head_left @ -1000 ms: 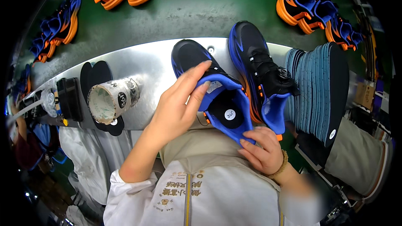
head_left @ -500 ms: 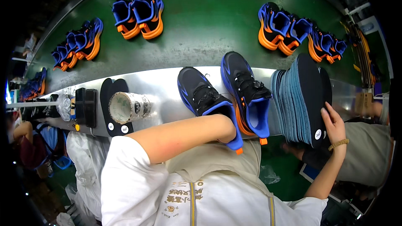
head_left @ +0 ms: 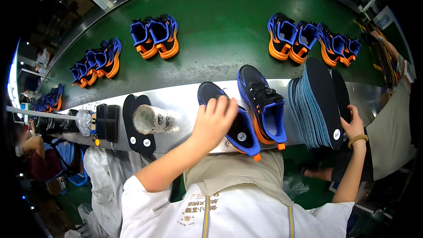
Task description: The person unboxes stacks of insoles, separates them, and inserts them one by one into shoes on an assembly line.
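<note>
Two black and blue sneakers with orange heel tabs rest side by side on the metal ledge before me. My left hand (head_left: 214, 121) is over the laces of the left sneaker (head_left: 210, 90), its fingers curled on the upper and their tips partly hidden. Inside that shoe shows a black insole (head_left: 240, 133) with a round white label. The right sneaker (head_left: 260, 101) stands untouched. At the right, my right hand (head_left: 354, 124) grips the lower edge of a black insole (head_left: 339, 90), fingers partly behind it. That insole leans beside a thick stack of blue-sided insoles (head_left: 308, 110).
Several pairs of matching sneakers (head_left: 157, 37) stand on the green belt (head_left: 211, 22) beyond the ledge. Left on the ledge are a tape roll (head_left: 147, 119), two black insoles (head_left: 133, 123) and a black case (head_left: 108, 123). A co-worker (head_left: 390, 119) is at the right.
My left hand has come out of the left sneaker to its laces, uncovering the insole inside. My right fingers have closed around the insole's edge. The view has shifted slightly.
</note>
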The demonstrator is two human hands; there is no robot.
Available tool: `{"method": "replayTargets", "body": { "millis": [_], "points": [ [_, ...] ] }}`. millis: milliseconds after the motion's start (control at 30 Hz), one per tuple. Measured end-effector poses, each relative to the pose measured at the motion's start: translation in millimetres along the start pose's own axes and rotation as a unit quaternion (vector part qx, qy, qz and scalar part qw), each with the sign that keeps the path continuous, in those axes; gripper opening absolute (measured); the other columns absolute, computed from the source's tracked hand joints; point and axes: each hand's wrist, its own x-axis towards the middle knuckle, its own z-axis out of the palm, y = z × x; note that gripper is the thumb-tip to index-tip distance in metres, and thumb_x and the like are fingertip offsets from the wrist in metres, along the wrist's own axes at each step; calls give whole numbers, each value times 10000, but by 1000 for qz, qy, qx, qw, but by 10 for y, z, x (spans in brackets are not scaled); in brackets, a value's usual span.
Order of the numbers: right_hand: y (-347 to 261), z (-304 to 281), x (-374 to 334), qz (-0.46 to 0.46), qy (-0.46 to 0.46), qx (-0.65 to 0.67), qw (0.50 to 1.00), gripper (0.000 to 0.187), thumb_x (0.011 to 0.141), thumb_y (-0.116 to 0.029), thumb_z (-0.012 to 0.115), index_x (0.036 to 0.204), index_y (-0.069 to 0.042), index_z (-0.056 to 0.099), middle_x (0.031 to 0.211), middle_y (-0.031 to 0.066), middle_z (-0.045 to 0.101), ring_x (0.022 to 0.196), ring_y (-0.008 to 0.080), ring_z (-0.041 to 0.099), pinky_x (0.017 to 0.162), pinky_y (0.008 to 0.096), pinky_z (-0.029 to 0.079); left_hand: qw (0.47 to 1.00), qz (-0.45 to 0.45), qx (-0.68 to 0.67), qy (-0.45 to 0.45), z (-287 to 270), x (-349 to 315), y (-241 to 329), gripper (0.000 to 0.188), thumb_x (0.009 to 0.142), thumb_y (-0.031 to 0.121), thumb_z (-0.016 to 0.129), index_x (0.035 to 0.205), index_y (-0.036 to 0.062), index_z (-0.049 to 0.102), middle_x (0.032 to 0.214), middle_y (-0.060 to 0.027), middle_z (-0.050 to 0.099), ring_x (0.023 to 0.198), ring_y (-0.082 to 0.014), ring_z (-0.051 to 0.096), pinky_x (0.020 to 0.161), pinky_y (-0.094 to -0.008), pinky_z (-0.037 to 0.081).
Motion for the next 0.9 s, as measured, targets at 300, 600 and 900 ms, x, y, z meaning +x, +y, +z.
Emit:
{"method": "replayTargets", "body": {
  "millis": [300,600,900],
  "points": [
    [-430,-618,-567,-116,205,155,959,224,855,-119,570,1000,51,586,1000,57,546,761,75,482,647,180,387,973,-25,44,-224,-320,237,-465,344,650,88,595,982,2,567,1003,-130,526,858,-265,568,640,-404,454],
    [-1404,-416,-885,-88,-327,258,905,117,707,-115,697,761,-14,677,721,74,622,654,124,582,602,245,460,911,-83,-401,50,450,649,494,679,739,218,677,1321,136,338,1246,-201,371,970,-319,511,761,-359,446],
    [-1814,536,-315,-163,-262,4,951,199,718,-201,601,767,-26,682,756,175,634,729,292,623,722,360,493,719,-268,-634,-92,776,970,240,297,844,262,575,806,-32,585,600,-66,544,573,-126,494,534,-285,402]
  ]
}}
